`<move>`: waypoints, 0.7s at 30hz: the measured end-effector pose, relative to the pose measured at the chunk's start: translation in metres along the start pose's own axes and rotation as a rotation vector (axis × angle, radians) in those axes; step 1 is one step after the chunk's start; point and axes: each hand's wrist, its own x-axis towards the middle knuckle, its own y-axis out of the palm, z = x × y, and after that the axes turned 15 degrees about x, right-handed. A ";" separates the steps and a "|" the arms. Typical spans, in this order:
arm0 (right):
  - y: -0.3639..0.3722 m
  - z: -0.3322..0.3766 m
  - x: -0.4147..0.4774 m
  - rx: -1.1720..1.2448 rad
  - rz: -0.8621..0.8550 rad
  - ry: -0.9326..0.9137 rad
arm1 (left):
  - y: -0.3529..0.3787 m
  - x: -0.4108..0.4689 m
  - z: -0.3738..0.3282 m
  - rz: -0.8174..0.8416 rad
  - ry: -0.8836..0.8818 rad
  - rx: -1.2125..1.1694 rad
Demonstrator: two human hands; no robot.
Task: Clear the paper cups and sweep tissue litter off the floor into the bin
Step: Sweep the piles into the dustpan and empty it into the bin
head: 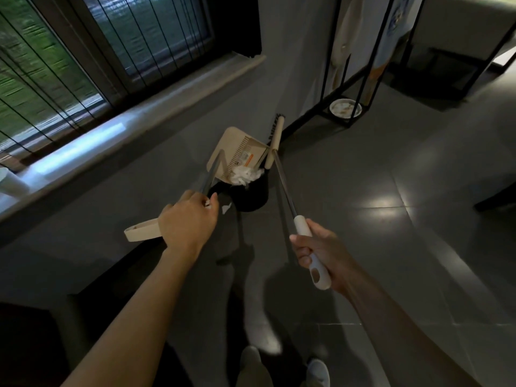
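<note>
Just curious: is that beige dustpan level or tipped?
Tipped: the beige plastic dustpan slopes down over the round black bin, white tissue wad at its lip.

Left hand gripping tilted dustpan, tissue over bin, right hand gripping broom

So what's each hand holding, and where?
Left hand grips the dustpan at the top of its pole; right hand grips the broom by its white end grip.
</note>
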 end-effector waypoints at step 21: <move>-0.016 0.002 -0.007 -0.043 -0.035 0.047 | 0.053 -0.001 -0.022 0.978 -0.212 -0.388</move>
